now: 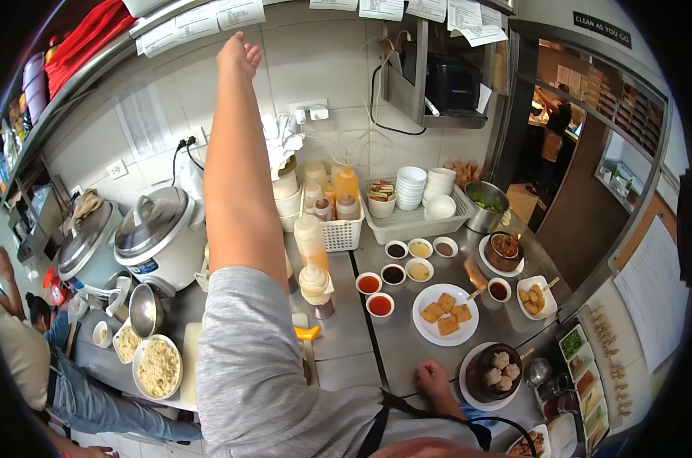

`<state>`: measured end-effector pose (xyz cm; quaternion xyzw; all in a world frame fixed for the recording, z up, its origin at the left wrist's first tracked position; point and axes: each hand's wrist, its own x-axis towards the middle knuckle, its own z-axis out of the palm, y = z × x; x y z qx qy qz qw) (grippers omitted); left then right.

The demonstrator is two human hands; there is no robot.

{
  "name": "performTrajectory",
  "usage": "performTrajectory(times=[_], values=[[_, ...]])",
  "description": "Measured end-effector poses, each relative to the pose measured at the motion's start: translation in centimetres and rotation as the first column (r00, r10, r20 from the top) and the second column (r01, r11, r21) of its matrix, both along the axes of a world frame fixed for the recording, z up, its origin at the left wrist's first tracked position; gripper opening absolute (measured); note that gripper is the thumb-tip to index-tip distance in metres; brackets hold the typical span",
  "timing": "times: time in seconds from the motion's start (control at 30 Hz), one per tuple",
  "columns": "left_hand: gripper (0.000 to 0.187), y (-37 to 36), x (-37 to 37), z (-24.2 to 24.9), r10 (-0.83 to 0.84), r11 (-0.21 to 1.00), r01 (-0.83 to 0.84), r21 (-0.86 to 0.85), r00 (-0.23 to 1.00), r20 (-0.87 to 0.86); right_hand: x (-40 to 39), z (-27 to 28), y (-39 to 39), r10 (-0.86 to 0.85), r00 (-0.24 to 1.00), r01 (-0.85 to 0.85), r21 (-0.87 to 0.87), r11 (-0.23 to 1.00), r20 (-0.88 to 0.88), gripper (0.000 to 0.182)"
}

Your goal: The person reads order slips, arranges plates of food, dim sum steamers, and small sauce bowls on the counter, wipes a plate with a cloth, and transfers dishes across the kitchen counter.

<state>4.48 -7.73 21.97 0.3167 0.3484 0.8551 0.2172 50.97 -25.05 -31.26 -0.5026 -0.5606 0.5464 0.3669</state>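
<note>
My left hand [240, 56] is raised high at the end of my stretched arm, just below the white paper slips [240, 13] on the overhead rail. Its fingers are curled in, and whatever they may hold is too small to make out. My right hand [435, 378] is low by the counter's front edge, closed in a loose fist with nothing visible in it. Beside it stands a plate [472, 395] with a dark bowl of dumplings [503, 372]. Behind it, a white plate [472, 306] holds several fried squares [447, 305].
Sauce cups [379, 305], squeeze bottles [310, 238] and a basket [343, 235] stand on the counter. White bowls [411, 183] sit in a tray [418, 227]. Rice cookers [163, 237] and a rice bowl [157, 366] are left. Another person [94, 397] is at far left.
</note>
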Motion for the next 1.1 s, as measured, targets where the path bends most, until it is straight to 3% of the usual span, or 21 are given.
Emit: performTrajectory(times=[0.2, 0.3, 0.4, 0.5, 0.6, 0.77, 0.87, 1.0, 1.1], values=[[0.052, 0.3, 1.0, 3.1, -0.094, 0.993, 0.08, 0.088, 0.982, 0.161, -0.2, -0.2, 0.2, -0.044, 0.998, 0.044, -0.001, 0.999, 0.043, 0.008], [0.041, 1.3, 0.9, 3.9, -0.075, 0.993, 0.062, 0.102, 0.989, 0.126, -0.1, -0.7, 0.3, -0.063, 0.996, 0.063, 0.006, 0.998, 0.065, 0.007], [0.021, 2.7, 1.1, 3.9, -0.104, 0.967, 0.04, 0.25, 0.964, 0.245, 0.1, -1.2, 0.4, -0.063, 0.995, 0.062, 0.014, 0.998, 0.076, 0.009], [0.018, 2.0, 3.6, 3.1, -0.067, 0.97, 0.02, 0.242, 0.981, 0.185, 0.0, -0.5, 0.2, -0.063, 0.995, 0.063, 0.01, 0.998, 0.076, 0.009], [0.017, 3.6, 4.2, 2.2, -0.162, 0.952, 0.12, 0.283, 0.978, 0.13, -0.2, -0.4, 0.1, -0.063, 0.993, 0.062, 0.011, 0.998, 0.096, 0.009], [0.015, 3.9, 6.0, 2.6, -0.207, 0.964, 0.178, 0.199, 0.969, 0.137, 0.0, -1.8, 0.4, -0.081, 0.978, 0.052, 0.151, 0.987, 0.191, 0.01], [0.016, 7.1, 3.3, 3.7, -0.229, 0.964, 0.217, 0.154, 0.971, 0.064, -0.2, 0.1, 0.0, -0.074, 0.992, 0.077, -0.023, 0.997, 0.1, 0.01], [0.024, 7.6, 3.3, 3.8, -0.258, 0.957, 0.248, 0.15, 0.965, 0.049, -0.3, 0.5, 0.0, -0.083, 0.987, 0.078, 0.036, 0.996, 0.141, 0.011], [0.036, 6.2, 4.1, 2.5, -0.204, 0.97, 0.227, -0.086, 0.955, 0.217, -0.2, 0.6, -0.1, -0.069, 0.983, 0.063, 0.041, 0.997, 0.169, 0.011]])
